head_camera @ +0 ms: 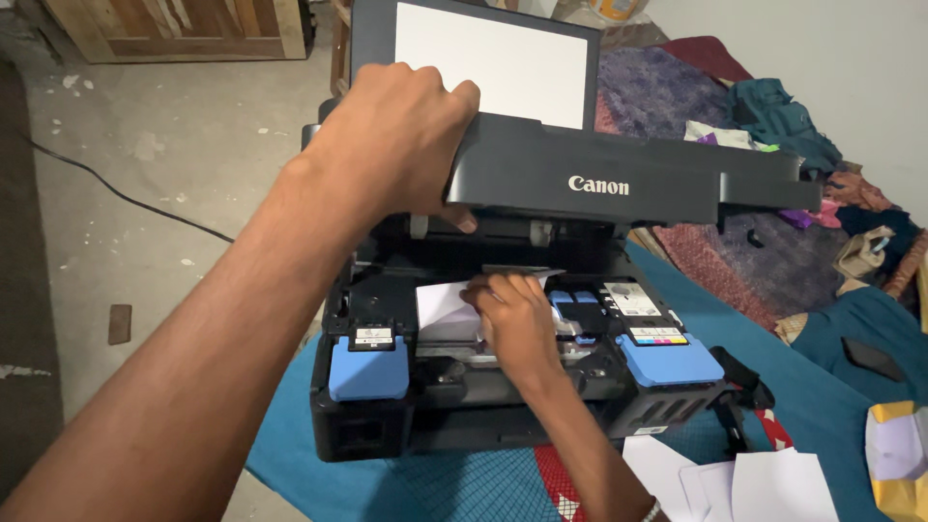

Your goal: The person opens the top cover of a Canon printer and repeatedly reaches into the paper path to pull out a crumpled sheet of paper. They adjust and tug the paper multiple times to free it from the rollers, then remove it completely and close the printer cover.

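My right hand (520,324) is down inside the open printer (503,387), fingers pressed together and curled onto the near edge of a white sheet of paper (447,309) stuck in the paper path. I can see the fingertips lying on the sheet's right end; whether the thumb is under it, making a true pinch, I cannot tell, since the back of the hand hides it. From those fingers the sheet runs away to the left, its long axis lying across the printer, side to side, with its top edge tucked under the rollers behind. So the paper lies left of and just beyond my fingertips, and I judge any pull would have to come toward me and slightly up, square to that long axis.

My left hand (396,145) is higher and farther out, fingers wrapped over the front lip of the raised scanner lid (619,179), thumb underneath, gripping it and propping it open. It is well apart from the sheet; the right hand is plainly the nearer one.

Farther out, a blue tank cover (367,369) sits on the left of the printer and another blue tank cover (672,360) on the right. The printer rests on a teal cloth (812,406), with loose white sheets (735,478) near my right forearm.
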